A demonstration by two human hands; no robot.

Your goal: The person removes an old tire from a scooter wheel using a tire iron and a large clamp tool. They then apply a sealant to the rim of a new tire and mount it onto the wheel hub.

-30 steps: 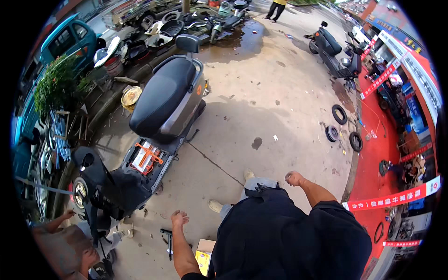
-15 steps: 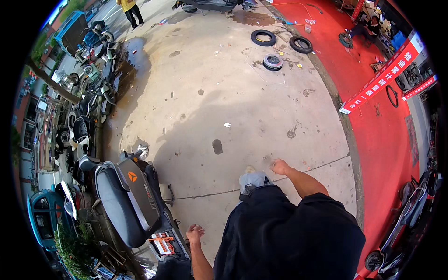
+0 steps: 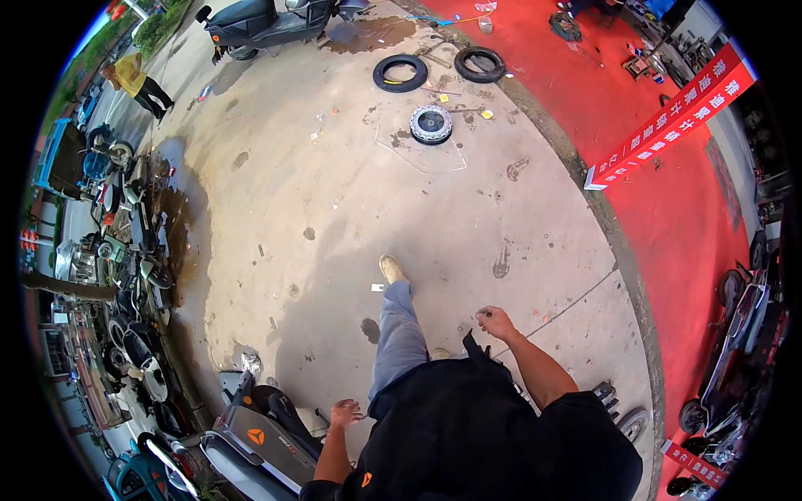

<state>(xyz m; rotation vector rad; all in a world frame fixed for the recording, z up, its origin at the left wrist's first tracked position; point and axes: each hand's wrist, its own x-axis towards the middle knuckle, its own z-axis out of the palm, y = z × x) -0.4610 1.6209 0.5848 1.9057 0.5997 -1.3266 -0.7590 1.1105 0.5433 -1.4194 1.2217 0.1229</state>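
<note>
My left hand (image 3: pixel 344 412) hangs low beside my body, its fingers loosely bent and apart, holding nothing that I can see. Just left of it stands a grey electric scooter (image 3: pixel 266 442) with an orange emblem; the lower edge cuts off its rear. My right hand (image 3: pixel 495 321) is out in front to the right, over bare concrete. Its fingers are curled in, with a small dark spot at the fingertips too small to name. One leg in grey trousers (image 3: pixel 396 334) with a tan shoe (image 3: pixel 390 268) is stretched ahead, beside a small white scrap (image 3: pixel 378 287).
Ahead on the concrete lie a wheel (image 3: pixel 431 123) and two black tyres (image 3: pixel 400 73). A dark scooter (image 3: pixel 276 27) stands beyond. Parked scooters (image 3: pixel 134 225) line the left. A red banner beam (image 3: pixel 668 125) edges the red ground at right. A person in yellow (image 3: pixel 129 75) stands far left.
I have moved forward: the grey scooter has slid down and back, and the wheel and tyres are nearer. One leg has swung out ahead. Both hands stay at my sides.
</note>
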